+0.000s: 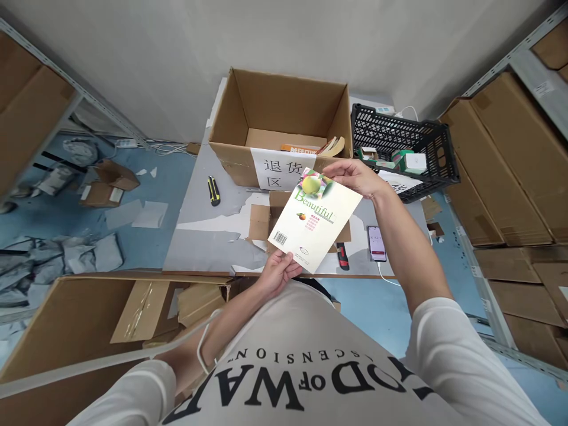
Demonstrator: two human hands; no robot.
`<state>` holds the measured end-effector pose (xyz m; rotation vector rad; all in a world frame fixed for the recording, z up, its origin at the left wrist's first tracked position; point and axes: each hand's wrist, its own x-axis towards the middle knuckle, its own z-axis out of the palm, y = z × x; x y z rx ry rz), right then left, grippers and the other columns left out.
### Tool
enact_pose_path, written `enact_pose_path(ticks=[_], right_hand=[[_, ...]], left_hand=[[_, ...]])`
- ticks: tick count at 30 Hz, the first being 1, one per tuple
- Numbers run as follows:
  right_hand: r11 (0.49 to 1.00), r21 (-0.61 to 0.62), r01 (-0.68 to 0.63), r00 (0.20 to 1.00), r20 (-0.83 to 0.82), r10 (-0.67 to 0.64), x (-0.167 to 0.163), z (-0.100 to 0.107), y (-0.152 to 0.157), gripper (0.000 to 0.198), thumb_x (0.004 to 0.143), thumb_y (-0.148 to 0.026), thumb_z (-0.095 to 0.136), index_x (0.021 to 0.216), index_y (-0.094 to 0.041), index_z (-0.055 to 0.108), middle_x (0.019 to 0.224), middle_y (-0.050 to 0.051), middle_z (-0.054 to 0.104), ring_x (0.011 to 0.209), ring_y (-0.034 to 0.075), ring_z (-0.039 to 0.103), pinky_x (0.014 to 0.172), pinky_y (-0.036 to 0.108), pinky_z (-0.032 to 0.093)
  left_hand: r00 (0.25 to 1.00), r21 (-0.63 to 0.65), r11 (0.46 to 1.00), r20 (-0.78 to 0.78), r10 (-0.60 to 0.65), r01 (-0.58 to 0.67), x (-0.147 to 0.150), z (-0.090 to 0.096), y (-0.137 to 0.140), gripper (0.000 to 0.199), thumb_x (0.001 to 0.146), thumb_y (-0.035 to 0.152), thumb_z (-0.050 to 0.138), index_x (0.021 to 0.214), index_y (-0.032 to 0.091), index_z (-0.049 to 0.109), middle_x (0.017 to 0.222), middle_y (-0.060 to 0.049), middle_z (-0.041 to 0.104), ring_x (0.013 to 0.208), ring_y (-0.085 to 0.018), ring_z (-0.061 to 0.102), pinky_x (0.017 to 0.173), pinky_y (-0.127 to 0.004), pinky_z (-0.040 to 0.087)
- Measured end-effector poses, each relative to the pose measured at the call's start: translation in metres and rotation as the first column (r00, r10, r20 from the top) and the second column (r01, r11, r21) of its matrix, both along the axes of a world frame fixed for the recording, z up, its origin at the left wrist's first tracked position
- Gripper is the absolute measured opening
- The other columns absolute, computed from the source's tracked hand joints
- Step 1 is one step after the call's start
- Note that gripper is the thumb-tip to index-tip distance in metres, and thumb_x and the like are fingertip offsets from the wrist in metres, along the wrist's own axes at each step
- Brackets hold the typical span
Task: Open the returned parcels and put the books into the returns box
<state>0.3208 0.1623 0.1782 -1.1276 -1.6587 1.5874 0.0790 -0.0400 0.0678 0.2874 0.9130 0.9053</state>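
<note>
A cream-coloured book (317, 222) with "Beautiful" and fruit pictures on its cover is tilted above the table, its barcode towards me. My left hand (278, 273) pinches its lower edge. At the upper right edge, my right hand (352, 177) grips it between thumb and fingers. Beneath the book sits a small open cardboard box (258, 223), mostly covered by it. Behind stands a large open carton (284, 97) with a white paper label on its front; an orange book (297, 148) and other books lie inside.
A black plastic crate (381, 127) with small green-and-white boxes stands at the right. On the table (199, 236) lie a yellow-black box cutter (213, 191), a red-black cutter (342, 256) and a phone (376, 243) on a cable. A big carton of parcels (89, 296) is at lower left.
</note>
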Motion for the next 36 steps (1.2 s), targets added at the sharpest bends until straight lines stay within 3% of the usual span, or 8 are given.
enact_pose_path(ticks=[4,12,16,21,26,31,33,36], right_hand=[[1.000,-0.013,-0.008,0.998,-0.058,0.007,0.003,-0.010,0.004,0.027,0.072,-0.032,0.076,0.098,-0.023,0.075,0.099,0.005,0.074,0.088,0.018,0.070,0.071,0.031,0.056],[0.993,-0.106,0.048,0.975,-0.210,-0.070,-0.017,-0.015,-0.002,0.016,0.064,-0.029,0.082,0.078,-0.023,0.076,0.111,0.005,0.072,0.104,0.022,0.066,0.083,0.035,0.056],[0.975,-0.209,0.074,0.956,-0.264,-0.129,-0.028,-0.023,-0.004,0.020,0.058,-0.023,0.083,0.076,-0.022,0.075,0.109,0.006,0.072,0.100,0.024,0.068,0.083,0.038,0.057],[0.952,-0.305,0.032,0.946,-0.299,-0.127,-0.034,-0.030,-0.002,0.018,0.061,-0.025,0.079,0.078,-0.021,0.073,0.111,0.006,0.071,0.099,0.024,0.067,0.086,0.040,0.057],[0.989,-0.148,0.008,0.935,-0.350,-0.060,-0.037,-0.023,-0.003,0.016,0.064,-0.027,0.080,0.073,-0.023,0.068,0.119,0.001,0.067,0.105,0.021,0.065,0.088,0.038,0.054],[0.999,0.041,-0.018,0.961,-0.276,0.028,-0.038,-0.008,0.005,0.021,0.068,-0.035,0.080,0.077,-0.022,0.066,0.106,0.003,0.070,0.102,0.020,0.065,0.088,0.038,0.053],[0.993,0.118,-0.021,0.976,-0.214,0.046,-0.038,-0.001,0.010,0.023,0.070,-0.038,0.079,0.078,-0.021,0.066,0.098,0.003,0.070,0.101,0.019,0.064,0.089,0.038,0.052],[0.981,0.195,-0.012,0.993,-0.111,0.034,-0.039,0.010,0.016,0.025,0.072,-0.040,0.078,0.080,-0.020,0.066,0.087,0.001,0.069,0.093,0.017,0.064,0.086,0.035,0.052]], left_hand=[[0.997,0.001,1.000,0.070,-0.031,0.031,0.003,0.007,-0.005,0.043,0.069,0.036,0.082,0.102,0.019,0.059,0.102,-0.006,0.073,0.087,-0.019,0.072,0.085,-0.037,0.056],[0.976,0.067,0.983,0.122,-0.181,0.173,0.003,0.012,-0.012,0.042,0.071,0.034,0.081,0.106,0.016,0.067,0.105,-0.011,0.074,0.102,-0.025,0.069,0.100,-0.047,0.047],[0.969,0.081,0.974,0.113,-0.219,0.211,0.002,0.008,-0.014,0.044,0.069,0.034,0.082,0.107,0.016,0.068,0.106,-0.013,0.073,0.105,-0.027,0.068,0.100,-0.049,0.046],[0.980,0.046,0.980,0.049,-0.194,0.191,0.001,0.007,-0.016,0.044,0.065,0.033,0.085,0.103,0.015,0.069,0.102,-0.012,0.074,0.096,-0.025,0.070,0.092,-0.041,0.051],[0.996,0.005,0.996,0.034,-0.085,0.085,0.002,0.009,-0.012,0.047,0.063,0.030,0.086,0.102,0.013,0.065,0.084,-0.007,0.074,0.077,-0.016,0.070,0.078,-0.028,0.054],[0.995,0.025,0.999,0.093,0.027,-0.029,0.000,0.012,-0.002,0.086,0.069,0.021,0.082,0.141,0.028,0.036,0.077,0.004,0.071,0.069,-0.009,0.067,0.071,-0.021,0.053],[0.994,0.039,0.999,0.103,0.028,-0.032,-0.002,0.013,0.001,0.083,0.072,0.019,0.078,0.143,0.027,0.035,0.081,0.001,0.072,0.070,-0.009,0.067,0.071,-0.021,0.053],[0.993,0.009,1.000,0.116,0.023,-0.025,-0.005,0.014,0.006,0.053,0.075,0.017,0.071,0.126,0.018,0.057,0.100,-0.009,0.073,0.081,-0.013,0.069,0.075,-0.024,0.053]])
